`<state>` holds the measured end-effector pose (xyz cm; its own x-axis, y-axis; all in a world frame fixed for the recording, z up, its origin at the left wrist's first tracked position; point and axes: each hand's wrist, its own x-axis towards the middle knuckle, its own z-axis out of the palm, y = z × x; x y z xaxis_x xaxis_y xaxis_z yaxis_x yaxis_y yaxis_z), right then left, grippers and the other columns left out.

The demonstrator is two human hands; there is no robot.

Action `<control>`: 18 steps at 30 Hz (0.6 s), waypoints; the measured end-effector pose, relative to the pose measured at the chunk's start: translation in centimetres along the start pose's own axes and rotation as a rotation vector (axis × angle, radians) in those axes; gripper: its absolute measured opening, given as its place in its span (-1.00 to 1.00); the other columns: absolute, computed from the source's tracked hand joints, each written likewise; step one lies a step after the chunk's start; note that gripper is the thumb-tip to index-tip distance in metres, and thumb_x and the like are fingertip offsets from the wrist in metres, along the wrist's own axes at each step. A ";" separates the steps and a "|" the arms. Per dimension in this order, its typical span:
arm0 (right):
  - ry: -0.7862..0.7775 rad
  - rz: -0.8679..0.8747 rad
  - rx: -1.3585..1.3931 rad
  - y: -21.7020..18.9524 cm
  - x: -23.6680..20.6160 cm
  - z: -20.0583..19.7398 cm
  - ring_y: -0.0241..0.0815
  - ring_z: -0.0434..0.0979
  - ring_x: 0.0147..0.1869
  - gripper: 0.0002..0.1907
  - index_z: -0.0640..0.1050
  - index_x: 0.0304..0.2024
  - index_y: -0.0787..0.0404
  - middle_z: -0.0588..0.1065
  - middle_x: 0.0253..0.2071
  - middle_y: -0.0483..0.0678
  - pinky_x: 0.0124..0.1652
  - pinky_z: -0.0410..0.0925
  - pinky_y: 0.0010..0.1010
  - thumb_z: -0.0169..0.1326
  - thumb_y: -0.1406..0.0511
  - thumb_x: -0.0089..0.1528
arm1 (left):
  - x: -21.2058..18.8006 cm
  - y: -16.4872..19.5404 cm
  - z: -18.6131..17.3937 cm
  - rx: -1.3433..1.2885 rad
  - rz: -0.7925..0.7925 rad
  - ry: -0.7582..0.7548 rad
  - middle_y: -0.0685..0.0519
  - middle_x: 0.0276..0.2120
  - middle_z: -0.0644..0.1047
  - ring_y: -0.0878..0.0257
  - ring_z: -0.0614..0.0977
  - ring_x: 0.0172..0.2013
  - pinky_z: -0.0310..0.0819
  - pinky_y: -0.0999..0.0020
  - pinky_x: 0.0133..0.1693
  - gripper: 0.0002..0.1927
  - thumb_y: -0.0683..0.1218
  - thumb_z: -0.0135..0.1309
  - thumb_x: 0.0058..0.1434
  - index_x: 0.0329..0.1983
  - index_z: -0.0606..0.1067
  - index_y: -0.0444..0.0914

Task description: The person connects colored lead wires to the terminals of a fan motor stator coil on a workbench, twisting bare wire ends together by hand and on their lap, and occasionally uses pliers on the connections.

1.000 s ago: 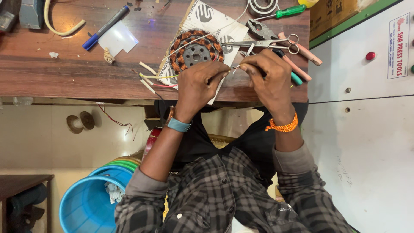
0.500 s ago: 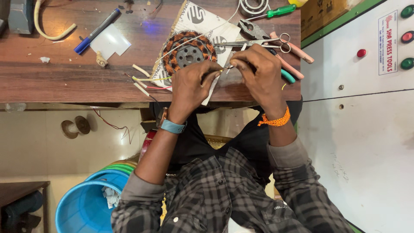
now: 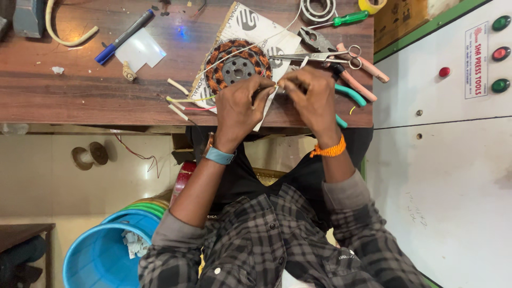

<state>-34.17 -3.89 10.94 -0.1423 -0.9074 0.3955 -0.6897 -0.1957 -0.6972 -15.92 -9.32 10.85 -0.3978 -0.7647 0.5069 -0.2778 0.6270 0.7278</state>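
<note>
Left hand [image 3: 242,106]: fingers curled shut, the grip pinching a thin pale wire lead [image 3: 277,87] at its fingertips, just below the round copper-wound motor stator [image 3: 236,66].
Right hand [image 3: 312,98]: closed too, its grip pinching the same lead from the other side; the two sets of fingertips almost touch.
Stator: lies flat on a printed white paper sheet [image 3: 256,24] on the brown wooden counter [image 3: 80,85], just beyond both hands.
Wire: a pale strand runs from the stator up and across the sheet; how it joins the pinched lead is hidden by the fingers.
Nearby tools: steel scissors [image 3: 320,55] and pink-handled pliers [image 3: 346,61] lie just beside the right hand; a green-handled screwdriver [image 3: 341,20] sits farther up.
Loose bits: short cut sleeve pieces [image 3: 176,101] lie left of the left hand.
Doing it well: in my judgement, keep the pinch points close together, hold the lead taut without tugging the windings, and work over the sheet so scraps stay together.
</note>
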 end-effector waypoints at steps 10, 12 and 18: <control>0.012 -0.426 -0.366 -2.2 2.3 -2.6 0.05 0.39 -0.26 -0.85 0.64 -0.26 0.24 0.48 -0.37 -0.05 -0.24 0.32 -0.19 0.39 0.37 0.19 | -0.1 0.3 -0.1 0.035 0.017 -0.035 0.00 -0.40 0.61 0.07 0.66 -0.40 0.45 0.19 -0.38 -0.88 -0.15 0.29 0.21 -0.23 0.57 -0.19; -0.010 -0.429 -0.351 -2.4 2.5 -2.4 0.05 0.42 -0.22 -0.87 0.63 -0.27 0.24 0.48 -0.35 -0.05 -0.20 0.33 -0.18 0.35 0.39 0.18 | -0.1 0.2 -0.1 -0.011 0.052 0.003 0.03 -0.35 0.63 0.10 0.68 -0.36 0.49 0.22 -0.35 -0.88 -0.15 0.29 0.25 -0.22 0.55 -0.18; -0.131 -0.325 -0.229 -2.1 0.2 -3.1 -0.02 0.53 -0.21 -0.83 0.65 -0.18 0.25 0.50 -0.29 0.00 -0.21 0.39 -0.23 0.26 0.46 0.16 | -0.1 -0.1 0.1 0.063 0.095 0.005 0.00 -0.41 0.58 0.06 0.64 -0.40 0.44 0.18 -0.39 -0.85 -0.14 0.32 0.17 -0.23 0.57 -0.18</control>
<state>-34.97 -2.54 14.34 0.1904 -0.8546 0.4832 -0.8259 -0.4055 -0.3917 -15.92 -9.31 10.71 -0.4204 -0.7019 0.5749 -0.2931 0.7047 0.6461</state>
